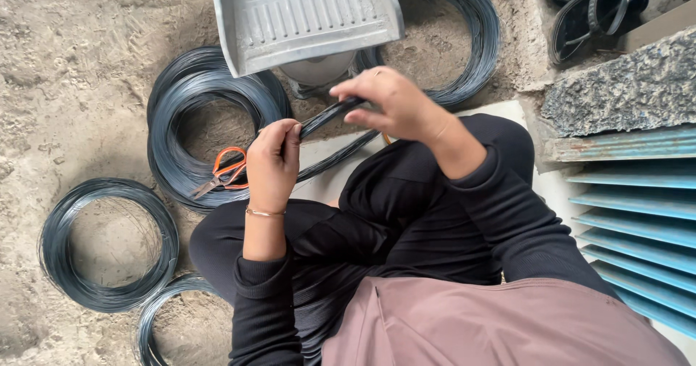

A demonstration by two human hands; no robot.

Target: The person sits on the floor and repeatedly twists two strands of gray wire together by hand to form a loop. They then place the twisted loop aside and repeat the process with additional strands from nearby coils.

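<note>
Four coils of dark wire (210, 119) on sandy ground, one pair of orange-handled scissors (223, 172), one grey metal dustpan (304, 14), two dark sandals (594, 7), one rough stone slab (623, 87), two hands, one thin bangle (263, 212).

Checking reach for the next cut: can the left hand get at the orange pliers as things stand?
Probably yes. The pliers lie open on a wire coil right beside the left hand, with nothing over them. But that hand and the right hand both grip a wire bundle, so it must let go first.
</note>
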